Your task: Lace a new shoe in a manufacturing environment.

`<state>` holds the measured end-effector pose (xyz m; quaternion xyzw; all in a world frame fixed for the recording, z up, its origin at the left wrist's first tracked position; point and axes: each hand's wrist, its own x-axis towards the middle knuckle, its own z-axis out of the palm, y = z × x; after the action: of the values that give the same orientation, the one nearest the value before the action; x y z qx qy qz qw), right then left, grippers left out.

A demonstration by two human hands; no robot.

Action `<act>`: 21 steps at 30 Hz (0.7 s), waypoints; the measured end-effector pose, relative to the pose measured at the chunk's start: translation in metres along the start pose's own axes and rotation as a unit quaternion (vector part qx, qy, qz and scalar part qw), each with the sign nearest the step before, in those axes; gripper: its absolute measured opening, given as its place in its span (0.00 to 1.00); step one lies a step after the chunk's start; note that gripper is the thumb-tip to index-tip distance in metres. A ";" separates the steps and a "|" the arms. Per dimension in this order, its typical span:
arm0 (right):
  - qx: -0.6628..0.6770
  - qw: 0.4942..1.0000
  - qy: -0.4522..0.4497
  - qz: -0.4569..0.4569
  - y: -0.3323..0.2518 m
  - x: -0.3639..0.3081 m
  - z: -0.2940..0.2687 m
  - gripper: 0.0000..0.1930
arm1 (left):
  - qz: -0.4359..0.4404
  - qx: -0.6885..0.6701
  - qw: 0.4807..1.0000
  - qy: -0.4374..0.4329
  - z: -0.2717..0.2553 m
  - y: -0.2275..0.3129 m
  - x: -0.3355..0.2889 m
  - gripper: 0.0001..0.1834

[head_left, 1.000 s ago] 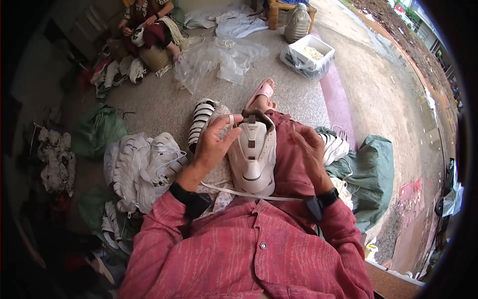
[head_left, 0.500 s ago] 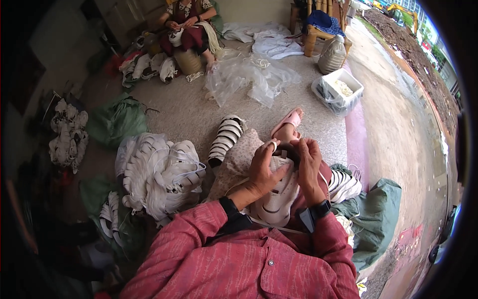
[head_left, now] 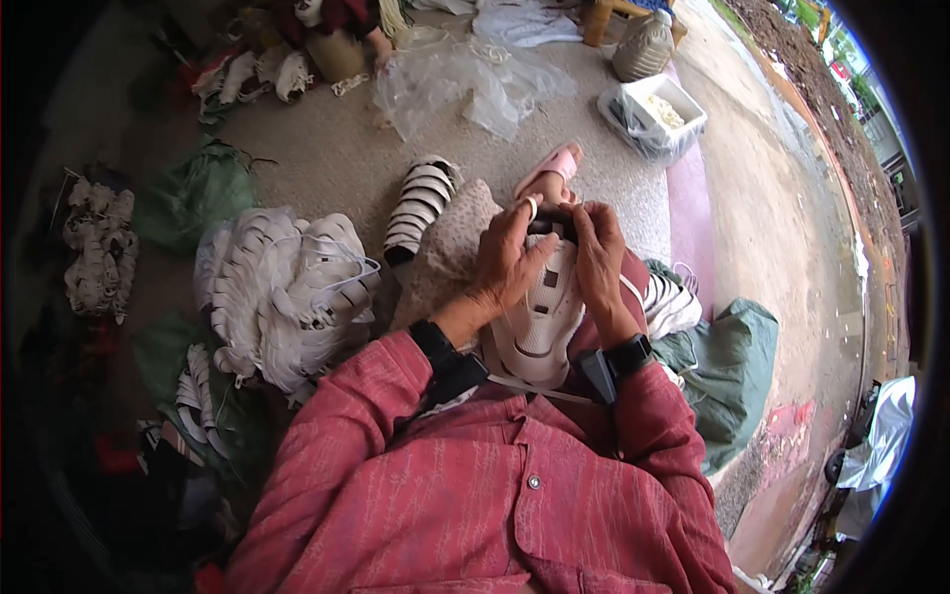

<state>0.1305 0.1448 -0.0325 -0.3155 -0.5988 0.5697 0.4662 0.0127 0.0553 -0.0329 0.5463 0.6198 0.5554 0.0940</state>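
A white shoe upper (head_left: 537,322) with a dark collar lies over my lap, its toe towards me. My left hand (head_left: 510,259) is closed round its left side at the collar, thumb stretched over the upper and a white ring or band on one finger. At the right of the dark opening my right hand (head_left: 600,243) pinches the collar edge; whatever fine thing may be between the fingertips is too small to make out. A pale cord (head_left: 633,294) hangs by my right wrist.
A large pile of white shoe uppers (head_left: 287,297) lies left, a striped stack of uppers (head_left: 421,203) ahead. Green sacks (head_left: 727,351) flank me. Farther off are clear plastic sheeting (head_left: 475,84), a white box (head_left: 683,104) with pale pieces, a wrapped jug (head_left: 641,49) and another person's leg (head_left: 379,45).
My view has tipped downward, so the surroundings sit higher in the picture. Both hands stay at the shoe upper's collar, with only slight finger movement.
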 end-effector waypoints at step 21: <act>0.059 0.998 -0.016 -0.020 0.011 0.003 0.000 0.06 | -0.238 -0.493 0.836 -0.028 -0.043 -0.003 -0.020 0.30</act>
<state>0.1275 0.1495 -0.0430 -0.2661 -0.5777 0.5995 0.4858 -0.0126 0.0156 -0.0296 0.2788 0.3714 0.7326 0.4977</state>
